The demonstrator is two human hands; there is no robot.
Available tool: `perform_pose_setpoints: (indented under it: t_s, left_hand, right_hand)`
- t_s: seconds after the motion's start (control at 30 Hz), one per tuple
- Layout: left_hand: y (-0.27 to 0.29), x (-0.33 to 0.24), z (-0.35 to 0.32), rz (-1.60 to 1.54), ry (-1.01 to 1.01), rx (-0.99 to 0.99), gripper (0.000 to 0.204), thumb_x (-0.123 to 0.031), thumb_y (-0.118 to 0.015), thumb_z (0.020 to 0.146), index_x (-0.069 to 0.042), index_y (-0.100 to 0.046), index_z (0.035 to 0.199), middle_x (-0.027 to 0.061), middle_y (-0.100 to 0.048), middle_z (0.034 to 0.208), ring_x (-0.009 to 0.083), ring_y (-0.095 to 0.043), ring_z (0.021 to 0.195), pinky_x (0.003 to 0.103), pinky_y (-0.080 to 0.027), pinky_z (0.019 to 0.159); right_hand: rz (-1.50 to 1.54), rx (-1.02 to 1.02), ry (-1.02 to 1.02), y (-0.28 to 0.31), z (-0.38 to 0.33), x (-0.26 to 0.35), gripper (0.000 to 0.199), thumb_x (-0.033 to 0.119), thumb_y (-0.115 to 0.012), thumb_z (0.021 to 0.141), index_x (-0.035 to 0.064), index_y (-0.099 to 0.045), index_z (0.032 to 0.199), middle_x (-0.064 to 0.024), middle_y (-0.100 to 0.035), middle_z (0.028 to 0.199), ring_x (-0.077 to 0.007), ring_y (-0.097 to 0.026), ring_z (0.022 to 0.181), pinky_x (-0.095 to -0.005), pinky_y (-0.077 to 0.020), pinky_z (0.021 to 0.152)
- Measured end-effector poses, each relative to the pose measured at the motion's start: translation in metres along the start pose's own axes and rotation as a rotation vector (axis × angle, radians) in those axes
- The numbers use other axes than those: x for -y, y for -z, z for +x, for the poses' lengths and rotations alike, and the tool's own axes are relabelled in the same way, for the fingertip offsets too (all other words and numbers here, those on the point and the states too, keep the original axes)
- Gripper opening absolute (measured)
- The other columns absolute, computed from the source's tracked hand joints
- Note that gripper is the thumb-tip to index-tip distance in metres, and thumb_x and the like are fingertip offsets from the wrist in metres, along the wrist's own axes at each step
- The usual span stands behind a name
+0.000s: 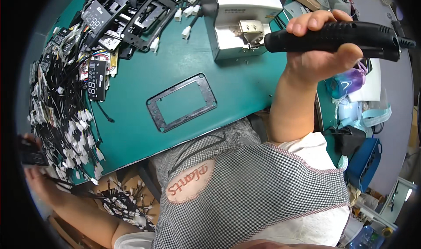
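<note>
My right hand (pixel 312 64) is wrapped round a black electric screwdriver (pixel 333 37), held level in the air. The screwdriver's front end points left at the opening of a metal screw feeder (pixel 247 7). At the far left rim, my left hand (pixel 38 181) grips a dark display board (pixel 31 151), partly lost in the picture's edge, beside the heap of wired boards. A black rectangular plastic frame (pixel 154 113) lies flat on the green work mat (pixel 131 137), between the two hands and touched by neither.
Wired display boards with white connectors (pixel 74 135) are heaped along the left edge. More black frames (pixel 149 23) lie at the back left. A box of cables (pixel 131 205) stands below the table edge. To the right are a purple-blue bottle (pixel 351 83) and a blue bin (pixel 366 163).
</note>
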State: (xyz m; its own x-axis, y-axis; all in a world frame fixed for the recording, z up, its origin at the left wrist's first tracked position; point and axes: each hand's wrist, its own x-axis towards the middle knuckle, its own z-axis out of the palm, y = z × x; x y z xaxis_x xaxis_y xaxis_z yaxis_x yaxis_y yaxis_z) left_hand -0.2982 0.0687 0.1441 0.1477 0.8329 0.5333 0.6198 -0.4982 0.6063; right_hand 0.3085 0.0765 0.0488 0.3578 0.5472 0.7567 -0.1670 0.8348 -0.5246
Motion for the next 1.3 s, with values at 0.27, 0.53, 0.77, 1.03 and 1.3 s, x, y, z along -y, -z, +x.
perform_pose_setpoints:
  t_s: [0.27, 0.53, 0.77, 1.03, 1.3]
  left_hand:
    - [-0.087, -0.004, -0.041, -0.184, 0.206, 0.329, 0.060, -0.021, -0.065, 0.083, 0.006, -0.048, 0.133, 0.0189, -0.049, 0.135, 0.0276, -0.048, 0.126, 0.040, -0.035, 0.106]
    - [-0.117, -0.033, -0.049, -0.154, 0.174, 0.395, 0.053, -0.021, -0.070, 0.079, 0.002, -0.058, 0.125, 0.0178, -0.054, 0.129, 0.0294, -0.048, 0.124, 0.040, -0.033, 0.105]
    - [-0.233, -0.095, -0.050, 0.088, -0.010, 0.501, 0.045, -0.019, -0.079, 0.067, -0.008, -0.069, 0.110, 0.0167, -0.061, 0.116, 0.0313, -0.060, 0.102, 0.039, -0.047, 0.091]
    - [-0.303, -0.106, -0.066, 0.235, -0.258, 0.445, 0.044, -0.026, -0.080, 0.065, -0.013, -0.071, 0.106, 0.0132, -0.063, 0.113, 0.0323, -0.059, 0.105, 0.048, -0.044, 0.094]
    - [-0.308, -0.109, -0.071, 0.303, -0.169, 0.500, 0.042, -0.026, -0.079, 0.067, -0.018, -0.071, 0.108, 0.0119, -0.058, 0.124, 0.0339, -0.052, 0.117, 0.051, -0.039, 0.099]
  right_hand:
    - [-0.230, -0.148, 0.001, -0.012, -0.006, -0.010, 0.070, 0.071, -0.056, 0.079, 0.0080, -0.049, 0.110, -0.0088, -0.056, 0.074, -0.0228, -0.057, 0.059, -0.0375, -0.0498, 0.056]
    - [-0.282, -0.115, -0.163, -0.046, 0.001, -0.007, 0.073, 0.061, -0.072, 0.072, 0.0021, -0.046, 0.108, -0.0075, -0.048, 0.063, -0.0166, -0.049, 0.049, -0.0264, -0.0447, 0.046]
    - [0.267, 0.282, -0.276, -0.043, -0.027, -0.008, 0.081, 0.073, -0.053, 0.079, 0.0028, -0.052, 0.119, -0.0111, -0.056, 0.080, -0.0228, -0.057, 0.060, -0.0364, -0.0503, 0.057]
    - [0.322, 0.291, -0.243, -0.068, -0.051, -0.025, 0.083, 0.071, -0.058, 0.078, -0.0002, -0.049, 0.121, -0.0125, -0.058, 0.079, -0.0222, -0.058, 0.060, -0.0349, -0.0522, 0.055]
    - [0.232, -0.142, -0.424, -0.096, -0.065, -0.025, 0.086, 0.067, -0.076, 0.063, 0.0028, -0.047, 0.111, -0.0086, -0.052, 0.065, -0.0191, -0.054, 0.050, -0.0294, -0.0494, 0.048]
